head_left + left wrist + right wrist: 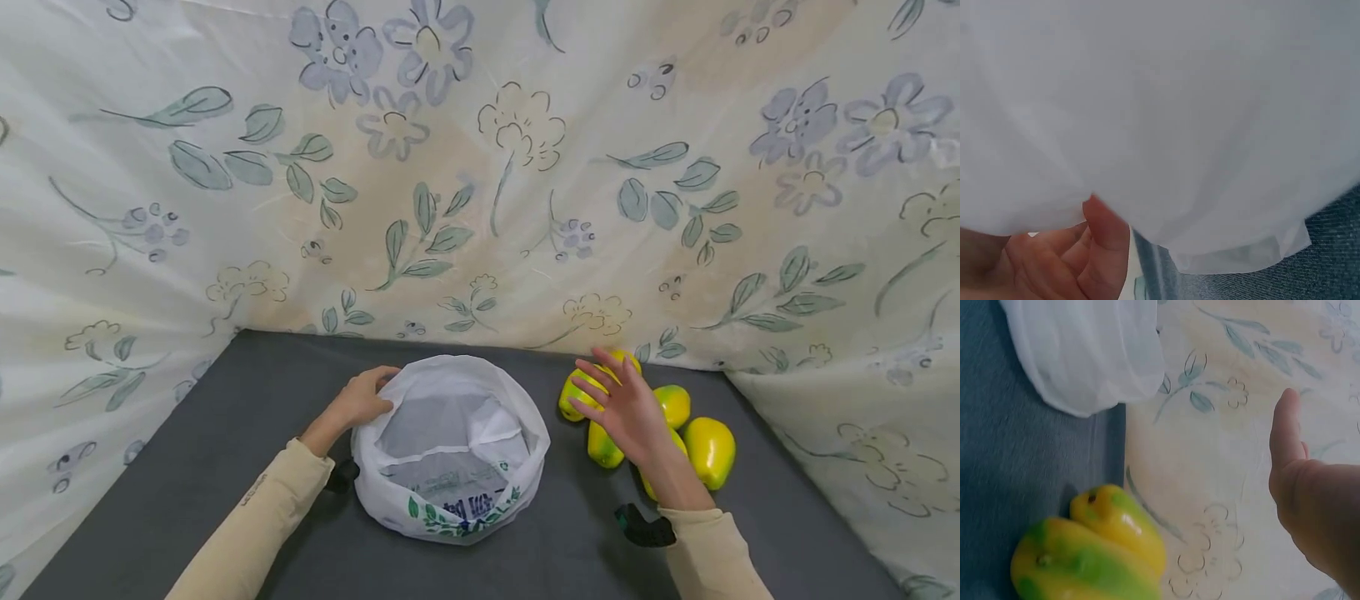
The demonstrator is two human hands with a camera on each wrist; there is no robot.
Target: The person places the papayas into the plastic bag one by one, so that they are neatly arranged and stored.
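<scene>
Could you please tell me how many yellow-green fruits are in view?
6 visible, right of the white bag: a back fruit, left fruit, front-left fruit, middle-right fruit, rightmost fruit, and a lower fruit partly behind the wrist. The right hand may hide others.

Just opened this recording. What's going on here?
A person's left hand grips the rim of a white plastic bag with green leaf print, which sits open on a dark grey table surface. Their right hand is open and holds nothing, near a cluster of glossy, rounded yellow-green fruits to the right of the bag. No fruit shows inside the bag.
</scene>
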